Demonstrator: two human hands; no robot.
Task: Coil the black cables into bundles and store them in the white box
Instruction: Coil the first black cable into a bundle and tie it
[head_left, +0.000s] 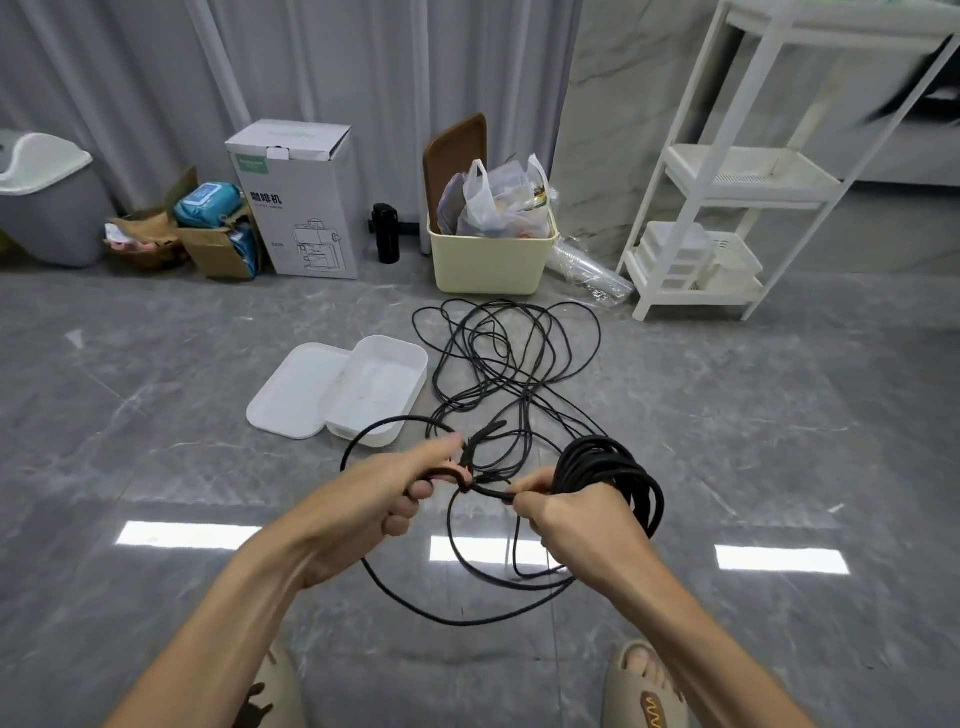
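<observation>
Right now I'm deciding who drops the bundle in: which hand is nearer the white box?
Left. The left hand sits just below the white box, near its closest corner; the right hand is farther right, holding the coiled cable.

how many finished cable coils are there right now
1: a black coil hanging at the right hand. The rest lies as loose cable on the floor; the white box is empty.

Glossy grey marble floor (156, 364) with light reflections, grey curtains (260, 62), white shelf rack (727, 176), marble wall panel (613, 104)
</observation>
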